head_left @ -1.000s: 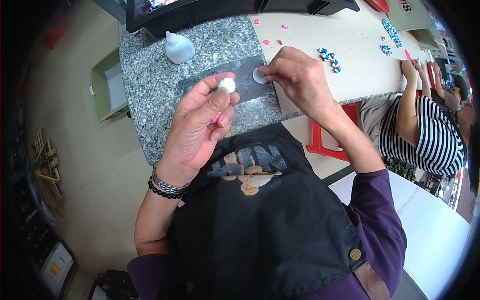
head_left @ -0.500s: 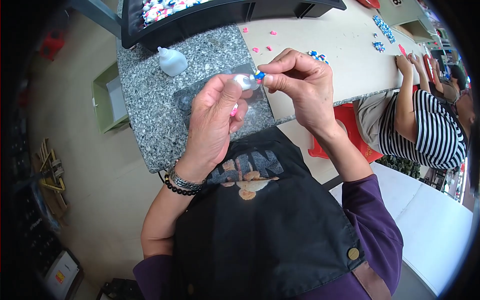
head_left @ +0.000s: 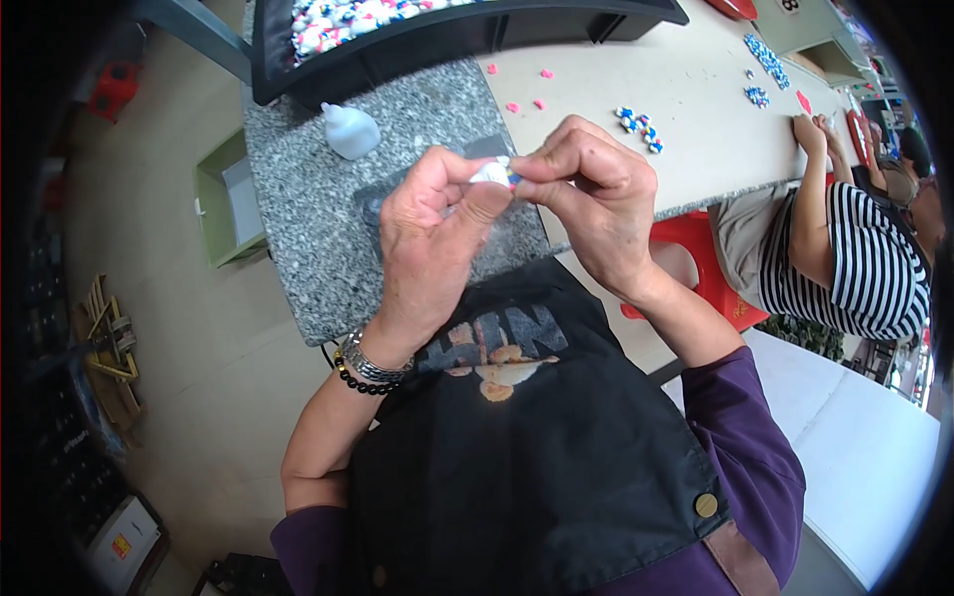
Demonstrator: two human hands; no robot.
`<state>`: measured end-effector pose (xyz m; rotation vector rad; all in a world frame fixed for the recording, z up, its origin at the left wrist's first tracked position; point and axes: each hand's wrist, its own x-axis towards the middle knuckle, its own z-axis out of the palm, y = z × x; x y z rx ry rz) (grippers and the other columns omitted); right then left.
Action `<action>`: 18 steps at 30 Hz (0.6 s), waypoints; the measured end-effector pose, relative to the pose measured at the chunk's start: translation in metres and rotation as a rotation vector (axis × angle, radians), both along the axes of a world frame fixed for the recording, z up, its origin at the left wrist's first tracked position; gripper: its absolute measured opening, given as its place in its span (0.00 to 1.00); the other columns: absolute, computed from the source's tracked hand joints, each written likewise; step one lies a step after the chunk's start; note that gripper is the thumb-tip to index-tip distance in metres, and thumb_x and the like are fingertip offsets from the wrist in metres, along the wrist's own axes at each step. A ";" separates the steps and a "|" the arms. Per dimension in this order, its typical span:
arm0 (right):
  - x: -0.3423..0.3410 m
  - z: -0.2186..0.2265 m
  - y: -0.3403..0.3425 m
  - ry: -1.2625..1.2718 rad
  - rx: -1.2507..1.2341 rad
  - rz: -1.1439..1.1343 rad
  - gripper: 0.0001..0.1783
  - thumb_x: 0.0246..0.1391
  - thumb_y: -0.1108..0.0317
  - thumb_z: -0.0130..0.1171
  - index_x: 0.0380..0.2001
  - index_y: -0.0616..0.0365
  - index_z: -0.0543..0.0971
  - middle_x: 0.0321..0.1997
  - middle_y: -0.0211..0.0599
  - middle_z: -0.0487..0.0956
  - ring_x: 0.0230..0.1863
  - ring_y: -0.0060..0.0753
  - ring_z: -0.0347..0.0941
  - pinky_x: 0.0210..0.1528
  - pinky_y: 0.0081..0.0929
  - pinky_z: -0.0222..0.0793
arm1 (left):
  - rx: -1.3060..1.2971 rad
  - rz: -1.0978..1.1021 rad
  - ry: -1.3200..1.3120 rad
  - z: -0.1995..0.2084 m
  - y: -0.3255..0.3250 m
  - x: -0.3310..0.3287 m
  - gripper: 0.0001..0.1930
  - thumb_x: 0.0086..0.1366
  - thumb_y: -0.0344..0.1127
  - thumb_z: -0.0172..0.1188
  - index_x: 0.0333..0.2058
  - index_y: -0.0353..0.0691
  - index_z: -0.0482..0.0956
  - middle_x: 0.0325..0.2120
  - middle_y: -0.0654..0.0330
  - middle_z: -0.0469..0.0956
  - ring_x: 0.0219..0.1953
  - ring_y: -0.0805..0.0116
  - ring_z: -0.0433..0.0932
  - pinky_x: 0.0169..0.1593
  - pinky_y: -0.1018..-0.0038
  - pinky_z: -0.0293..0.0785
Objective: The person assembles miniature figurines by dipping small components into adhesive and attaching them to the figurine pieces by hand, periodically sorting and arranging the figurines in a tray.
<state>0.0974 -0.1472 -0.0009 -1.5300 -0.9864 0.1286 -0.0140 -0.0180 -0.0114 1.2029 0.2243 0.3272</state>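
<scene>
Head view: hands [head_left: 517, 214] nearer (piece [head_left: 494, 174] pinched).

Granite slab, beige table and a seated neighbour

A white squeeze bottle [head_left: 350, 130] stands near the far edge of the speckled granite slab [head_left: 298, 238], below a black tray [head_left: 467, 25]; small coloured pieces [head_left: 640, 127] dot the beige table [head_left: 696, 89], where a person in a striped shirt [head_left: 870, 268] sits at its right edge.
</scene>
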 end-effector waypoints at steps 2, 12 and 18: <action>0.003 0.003 0.000 -0.120 -0.021 -0.018 0.07 0.40 0.84 0.67 0.26 0.66 0.81 0.28 0.34 0.77 0.31 0.24 0.74 0.33 0.19 0.70 | 0.061 0.035 -0.016 0.003 -0.001 0.002 0.12 0.67 0.39 0.61 0.37 0.35 0.74 0.26 0.68 0.76 0.27 0.87 0.69 0.28 0.87 0.64; 0.051 0.045 -0.029 -0.027 -0.016 -0.292 0.15 0.48 0.75 0.64 0.42 0.55 0.84 0.48 0.31 0.78 0.34 0.18 0.73 0.31 0.15 0.69 | 0.656 0.273 0.029 0.062 0.079 0.035 0.10 0.68 0.37 0.59 0.38 0.35 0.79 0.31 0.67 0.79 0.33 0.82 0.73 0.37 0.82 0.69; 0.120 -0.012 -0.102 -0.165 -0.581 -0.548 0.07 0.49 0.71 0.65 0.33 0.59 0.83 0.31 0.37 0.81 0.30 0.30 0.76 0.37 0.26 0.72 | 1.427 0.264 0.303 0.058 0.179 0.079 0.17 0.63 0.46 0.60 0.37 0.35 0.79 0.29 0.54 0.78 0.33 0.65 0.76 0.40 0.72 0.68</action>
